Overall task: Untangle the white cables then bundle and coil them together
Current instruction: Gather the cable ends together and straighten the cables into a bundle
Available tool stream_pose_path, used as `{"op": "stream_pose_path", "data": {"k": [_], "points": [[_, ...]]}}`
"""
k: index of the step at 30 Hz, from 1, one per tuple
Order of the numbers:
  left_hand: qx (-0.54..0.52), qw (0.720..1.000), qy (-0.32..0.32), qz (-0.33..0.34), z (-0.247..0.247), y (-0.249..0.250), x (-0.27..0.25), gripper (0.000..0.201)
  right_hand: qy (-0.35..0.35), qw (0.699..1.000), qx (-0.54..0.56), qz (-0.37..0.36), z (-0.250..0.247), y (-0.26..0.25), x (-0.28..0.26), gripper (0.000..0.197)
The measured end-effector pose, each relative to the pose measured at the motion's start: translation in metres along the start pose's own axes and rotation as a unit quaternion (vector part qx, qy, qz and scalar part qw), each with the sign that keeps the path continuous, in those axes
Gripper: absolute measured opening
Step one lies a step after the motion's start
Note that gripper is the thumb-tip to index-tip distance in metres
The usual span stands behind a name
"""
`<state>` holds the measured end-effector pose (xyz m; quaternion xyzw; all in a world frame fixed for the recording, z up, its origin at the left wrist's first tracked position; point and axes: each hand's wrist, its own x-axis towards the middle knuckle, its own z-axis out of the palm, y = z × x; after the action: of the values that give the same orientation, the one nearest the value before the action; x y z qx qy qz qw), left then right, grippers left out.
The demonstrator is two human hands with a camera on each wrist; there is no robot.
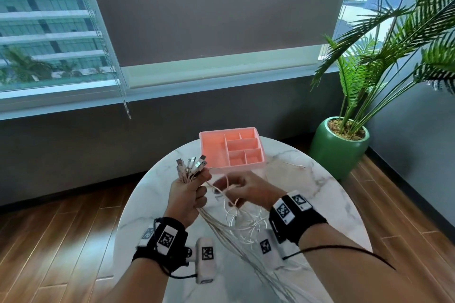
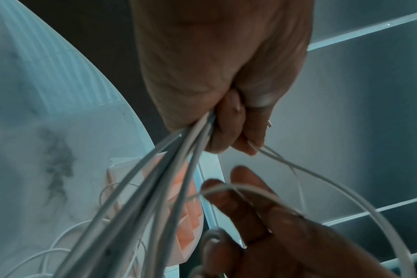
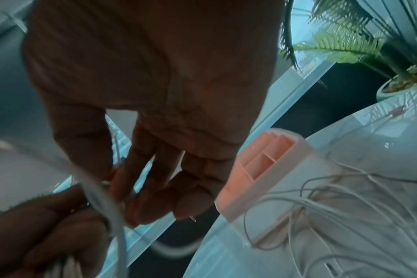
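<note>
a pink tray (image 1: 212,152) with bare compartments sits at the far side of a round marble table (image 1: 320,194), a potted plant (image 1: 339,147) at far right. above the table, the left hand (image 1: 187,194) grips the white cables (image 1: 190,170) in a fist; the right hand (image 1: 248,188) pinches one strand.

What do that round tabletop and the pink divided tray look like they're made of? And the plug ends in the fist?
The round white tabletop looks like polished marble or a marble-look slab: grey veins, glossy reflections. The pink divided tray looks like matte moulded plastic, with thin uniform walls. The plug ends held in the left hand look like shiny metal shells on white plastic-coated cables.
</note>
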<state>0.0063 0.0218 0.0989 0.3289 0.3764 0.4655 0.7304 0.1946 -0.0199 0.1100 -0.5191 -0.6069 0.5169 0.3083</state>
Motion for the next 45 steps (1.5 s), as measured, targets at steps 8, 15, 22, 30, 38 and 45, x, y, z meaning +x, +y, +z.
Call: {"op": "stream_pose_path", "data": {"k": [8,15,22,30,38,45], "points": [[-0.029,0.997,0.072,0.027,-0.021,0.005,-0.001,0.012,-0.002,0.996,0.049,0.078,0.015,0.043,-0.003,0.015],[-0.087,0.984,0.143,0.055,-0.038,0.002,0.004,0.015,0.123,0.968,-0.165,0.146,-0.025,0.092,-0.026,0.017],[-0.098,0.982,0.146,0.068,-0.033,0.005,0.010,0.014,0.170,0.929,-0.217,0.247,-0.047,0.099,-0.043,0.025],[-0.033,0.990,0.137,0.029,-0.015,-0.018,0.012,0.015,0.391,0.917,0.074,-0.032,-0.101,-0.051,-0.016,0.022],[0.017,0.991,0.129,0.022,-0.009,-0.027,0.016,0.013,0.207,0.947,-0.239,0.056,-0.111,-0.068,-0.022,0.031],[0.016,0.988,0.151,0.014,-0.016,-0.028,0.018,0.014,0.449,0.859,-0.229,0.089,-0.151,-0.004,-0.055,0.030]]}}
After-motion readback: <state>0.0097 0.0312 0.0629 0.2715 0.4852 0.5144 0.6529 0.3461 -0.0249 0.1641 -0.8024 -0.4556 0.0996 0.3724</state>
